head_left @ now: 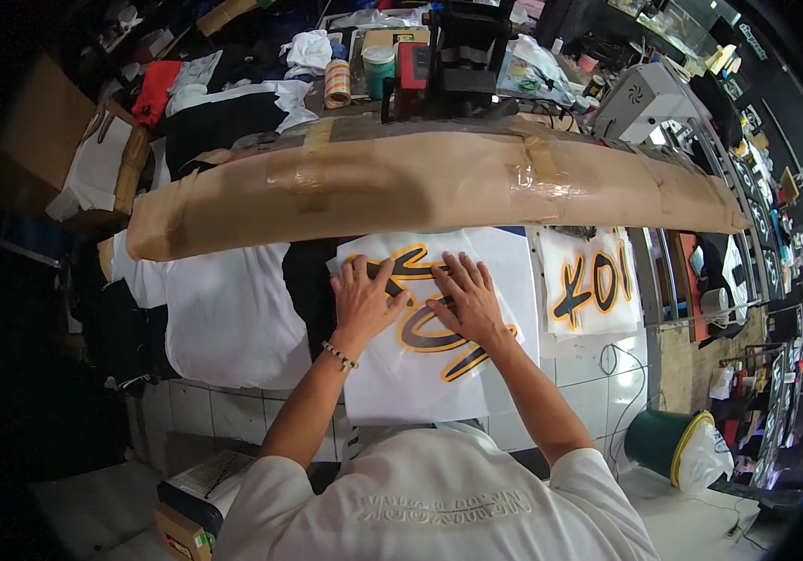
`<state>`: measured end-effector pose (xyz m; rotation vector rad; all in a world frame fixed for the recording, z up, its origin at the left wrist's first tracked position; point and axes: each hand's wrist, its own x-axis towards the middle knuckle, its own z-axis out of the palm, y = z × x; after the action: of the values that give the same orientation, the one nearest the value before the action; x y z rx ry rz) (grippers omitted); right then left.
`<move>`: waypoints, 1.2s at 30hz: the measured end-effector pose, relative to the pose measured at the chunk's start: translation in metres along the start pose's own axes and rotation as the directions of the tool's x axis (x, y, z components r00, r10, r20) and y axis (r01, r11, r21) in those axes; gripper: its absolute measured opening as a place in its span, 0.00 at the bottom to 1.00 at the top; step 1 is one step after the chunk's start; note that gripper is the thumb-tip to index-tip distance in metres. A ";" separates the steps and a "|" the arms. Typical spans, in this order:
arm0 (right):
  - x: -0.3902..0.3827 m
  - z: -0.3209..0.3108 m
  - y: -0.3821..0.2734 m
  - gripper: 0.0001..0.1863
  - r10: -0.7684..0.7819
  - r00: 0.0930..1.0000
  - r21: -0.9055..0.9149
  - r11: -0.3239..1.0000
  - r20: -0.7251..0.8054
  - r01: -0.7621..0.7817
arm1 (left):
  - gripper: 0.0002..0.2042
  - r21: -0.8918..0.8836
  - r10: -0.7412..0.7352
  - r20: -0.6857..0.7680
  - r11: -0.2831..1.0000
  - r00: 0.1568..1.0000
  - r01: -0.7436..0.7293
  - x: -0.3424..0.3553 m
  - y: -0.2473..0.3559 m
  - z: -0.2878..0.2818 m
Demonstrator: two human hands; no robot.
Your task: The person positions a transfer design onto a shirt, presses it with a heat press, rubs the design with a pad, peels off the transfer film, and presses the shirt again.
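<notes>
A sheet of transfer film point(385, 372) with large black lettering edged in orange lies over white fabric point(514, 252) in front of me. My left hand point(364, 301) rests on the sheet's left side, palm down with the fingers spread. On the lettering's right side, my right hand point(469, 299) lies flat in the same way, fingers apart. Neither hand grips anything. Part of the print is hidden under both hands. A beaded bracelet point(340, 356) circles my left wrist.
A long padded bar point(439, 182), wrapped in brown paper and tape, spans the far side. White shirts point(233, 313) lie left, and more printed film point(595, 285) lies right. A green bucket point(654, 441) stands at lower right. Jars and a paint tin point(378, 70) crowd the back.
</notes>
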<state>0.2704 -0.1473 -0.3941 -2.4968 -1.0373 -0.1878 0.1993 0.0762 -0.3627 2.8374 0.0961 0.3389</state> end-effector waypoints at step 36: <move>-0.102 -0.037 0.026 0.22 0.289 0.950 0.101 0.955 -0.120 -0.278 | 0.35 0.034 0.164 -0.100 0.986 0.981 -0.161 -0.003 0.010 0.029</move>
<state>0.2172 -0.2454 -0.3977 -2.4843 -0.6109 -0.2154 0.2038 0.0581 -0.3877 2.8593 -0.1119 0.5225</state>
